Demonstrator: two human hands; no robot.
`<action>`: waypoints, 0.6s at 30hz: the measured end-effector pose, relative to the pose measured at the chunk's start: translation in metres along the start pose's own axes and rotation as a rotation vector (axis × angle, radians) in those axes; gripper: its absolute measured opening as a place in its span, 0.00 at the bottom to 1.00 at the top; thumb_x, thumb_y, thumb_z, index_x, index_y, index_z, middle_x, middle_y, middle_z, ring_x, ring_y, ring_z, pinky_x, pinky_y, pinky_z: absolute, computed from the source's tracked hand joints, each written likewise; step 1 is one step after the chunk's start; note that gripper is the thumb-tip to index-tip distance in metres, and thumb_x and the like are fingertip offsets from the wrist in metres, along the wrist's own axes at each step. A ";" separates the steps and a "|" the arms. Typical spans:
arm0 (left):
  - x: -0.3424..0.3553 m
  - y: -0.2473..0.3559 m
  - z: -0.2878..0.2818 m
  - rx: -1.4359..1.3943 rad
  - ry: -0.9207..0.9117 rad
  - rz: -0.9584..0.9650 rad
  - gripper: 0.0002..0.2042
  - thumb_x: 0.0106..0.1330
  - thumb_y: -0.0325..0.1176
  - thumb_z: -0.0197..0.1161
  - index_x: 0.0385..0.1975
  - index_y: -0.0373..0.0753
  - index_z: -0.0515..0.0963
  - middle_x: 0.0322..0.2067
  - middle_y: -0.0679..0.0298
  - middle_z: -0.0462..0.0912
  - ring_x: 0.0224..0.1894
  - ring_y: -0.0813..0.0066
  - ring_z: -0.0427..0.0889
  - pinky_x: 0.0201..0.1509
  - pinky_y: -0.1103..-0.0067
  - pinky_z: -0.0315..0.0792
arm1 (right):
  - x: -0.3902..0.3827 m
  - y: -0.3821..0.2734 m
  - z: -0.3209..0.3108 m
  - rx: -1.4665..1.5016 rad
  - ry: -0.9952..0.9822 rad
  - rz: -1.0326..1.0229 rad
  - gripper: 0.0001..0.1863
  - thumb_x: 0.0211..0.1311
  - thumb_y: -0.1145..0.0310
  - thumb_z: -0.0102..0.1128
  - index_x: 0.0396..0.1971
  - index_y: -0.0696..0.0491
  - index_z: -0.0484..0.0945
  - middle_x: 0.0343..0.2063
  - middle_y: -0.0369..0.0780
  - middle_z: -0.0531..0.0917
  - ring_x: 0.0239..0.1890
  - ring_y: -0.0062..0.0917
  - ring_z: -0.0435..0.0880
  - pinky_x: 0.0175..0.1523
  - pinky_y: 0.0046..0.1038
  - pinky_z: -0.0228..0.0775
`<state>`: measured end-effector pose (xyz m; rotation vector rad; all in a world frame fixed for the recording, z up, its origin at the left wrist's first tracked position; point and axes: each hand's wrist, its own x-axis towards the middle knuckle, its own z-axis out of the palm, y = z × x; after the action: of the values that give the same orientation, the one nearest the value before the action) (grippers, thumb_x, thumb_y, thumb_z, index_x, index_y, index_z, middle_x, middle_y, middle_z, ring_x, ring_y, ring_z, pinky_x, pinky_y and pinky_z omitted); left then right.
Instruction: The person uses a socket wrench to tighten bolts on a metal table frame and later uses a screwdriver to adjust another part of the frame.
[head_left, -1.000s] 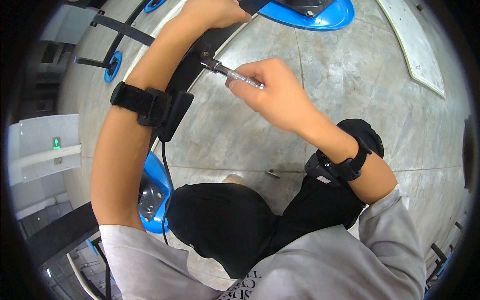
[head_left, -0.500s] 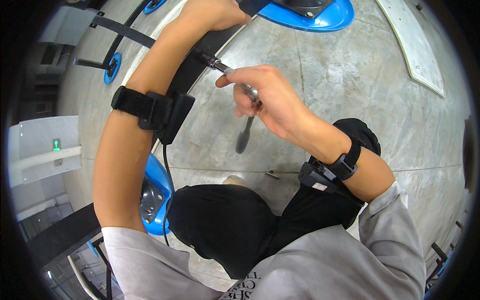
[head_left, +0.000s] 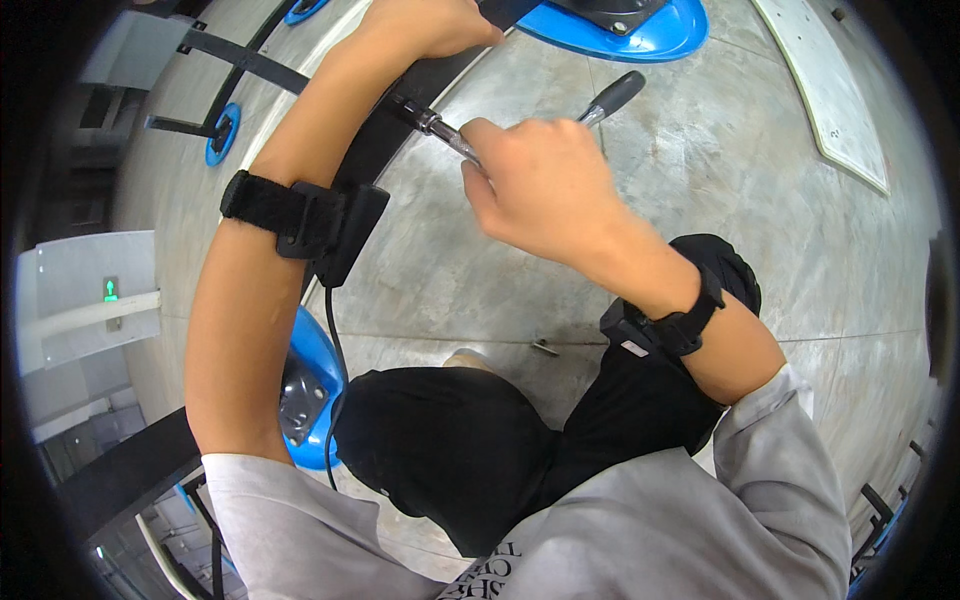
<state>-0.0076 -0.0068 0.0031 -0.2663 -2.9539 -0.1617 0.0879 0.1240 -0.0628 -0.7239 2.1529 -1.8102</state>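
Observation:
A ratchet wrench is in my right hand, whose fingers are closed round its head and shaft. The ratchet wrench's dark grip sticks out past the hand, pointing up and right. Its silver shaft runs up-left into a dark socket, which meets the side of a black metal beam. What the socket sits on is hidden. My left hand is curled over the same beam at the top edge, with most of its fingers out of sight.
Blue oval foot pads stand at the top, beside my left knee and at the far left. A white panel lies on the grey floor at right. Near my feet is a small metal piece. A cable hangs from my left wrist strap.
My right hand has turned over, its back now showing. The wrench's dark grip has swung from pointing down to pointing up-right. My left hand has stayed in place.

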 end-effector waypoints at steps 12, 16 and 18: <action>0.003 0.003 0.003 0.030 0.004 -0.015 0.25 0.36 0.42 0.67 0.30 0.27 0.74 0.32 0.41 0.76 0.37 0.48 0.76 0.42 0.67 0.71 | -0.011 -0.002 -0.005 0.898 -0.073 0.487 0.16 0.53 0.63 0.51 0.30 0.63 0.76 0.08 0.30 0.59 0.13 0.15 0.57 0.30 0.23 0.58; -0.001 0.004 0.000 0.003 0.012 -0.009 0.25 0.37 0.42 0.67 0.31 0.27 0.74 0.32 0.41 0.77 0.37 0.48 0.76 0.42 0.67 0.70 | -0.006 -0.002 -0.002 0.956 -0.081 0.525 0.15 0.54 0.64 0.50 0.30 0.63 0.75 0.08 0.29 0.59 0.13 0.15 0.56 0.30 0.22 0.56; 0.000 0.006 -0.001 0.026 -0.002 -0.040 0.25 0.37 0.42 0.67 0.31 0.27 0.74 0.32 0.41 0.77 0.37 0.48 0.76 0.43 0.67 0.70 | -0.003 -0.004 0.000 0.998 -0.068 0.545 0.15 0.54 0.64 0.50 0.31 0.63 0.75 0.08 0.29 0.59 0.13 0.15 0.56 0.30 0.22 0.56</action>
<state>-0.0064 -0.0014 0.0048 -0.2039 -2.9625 -0.1275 0.0912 0.1255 -0.0597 0.0446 0.9807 -2.1005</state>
